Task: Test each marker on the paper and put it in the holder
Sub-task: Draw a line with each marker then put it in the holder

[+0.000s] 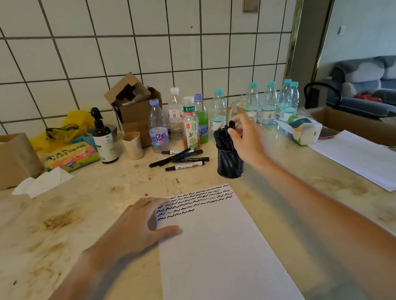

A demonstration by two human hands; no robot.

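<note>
A white sheet of paper point(215, 248) lies on the counter before me, with several rows of black squiggles across its top. My left hand point(136, 224) rests flat on its left edge, fingers spread. A black mesh holder point(229, 162), full of black markers, stands beyond the paper's top right corner. My right hand point(246, 136) is above the holder, its fingers pinched on the top of a black marker point(231, 124) that points down into the holder. Several loose black markers point(181, 159) lie on the counter left of the holder.
Water and drink bottles point(217, 112) line the tiled wall behind the holder. A pump bottle point(104, 140), a beige cup point(133, 146), cardboard boxes point(133, 103) and snack bags sit at left. A second sheet of paper point(370, 161) and an open carton lie at right.
</note>
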